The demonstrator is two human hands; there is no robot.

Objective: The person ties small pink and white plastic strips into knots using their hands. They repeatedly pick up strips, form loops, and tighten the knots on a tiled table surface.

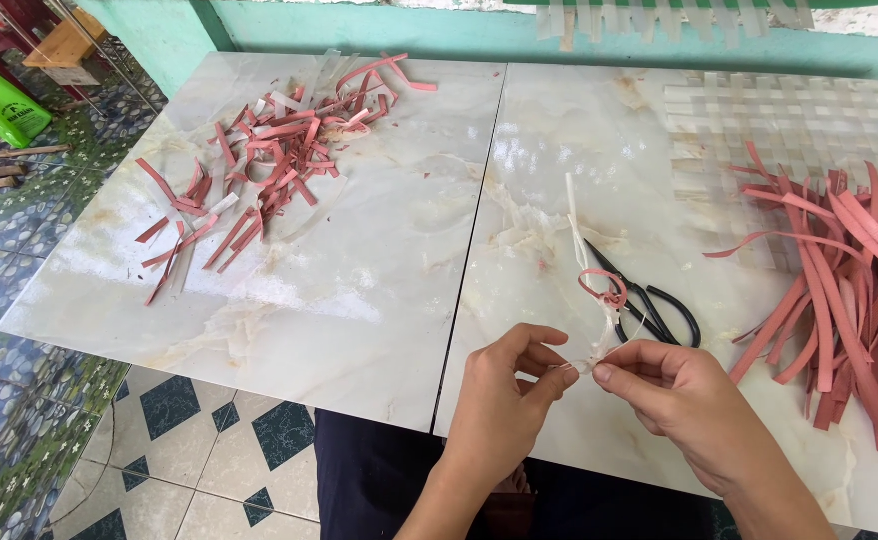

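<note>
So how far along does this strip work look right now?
Done, apparently: a woven mat of pale strips lies at the table's far right, and red offcuts are piled at far left. In hand: the left hand and right hand pinch a pale strip with a red curl, beside the black scissors. Left: a heap of long red strips lies unused.

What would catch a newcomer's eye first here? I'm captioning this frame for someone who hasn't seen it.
Probably the two hands low in the middle: the left hand and right hand pinch a pale strip with a small pink loop on it, over the marble-look table. Then the red: a scattered heap of cut strips at upper left, and a sheaf of long red strips at right. Black scissors lie behind the hands.
</note>
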